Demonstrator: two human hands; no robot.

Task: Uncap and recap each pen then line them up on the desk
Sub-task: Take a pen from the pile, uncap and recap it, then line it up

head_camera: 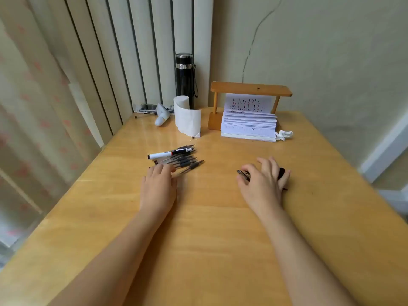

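Several uncapped black-grip pens [184, 162] lie side by side on the wooden desk [209, 228], tips pointing right. A white marker [164, 154] with a black end lies along their far side. My left hand [159, 186] rests palm down, its fingertips on the near ends of the pens. My right hand [262, 180] lies further right over small dark pieces, pen caps by the look of them: one [242, 174] pokes out by the thumb and another [282, 172] by the fingers. Whether the hand grips them is hidden.
At the back stand a black flask [185, 79], a curled white paper roll [187, 118], a wooden stand [250, 90] over an open paper pad [249, 127] and a crumpled tissue [284, 135]. Curtains and vertical blinds hang on the left.
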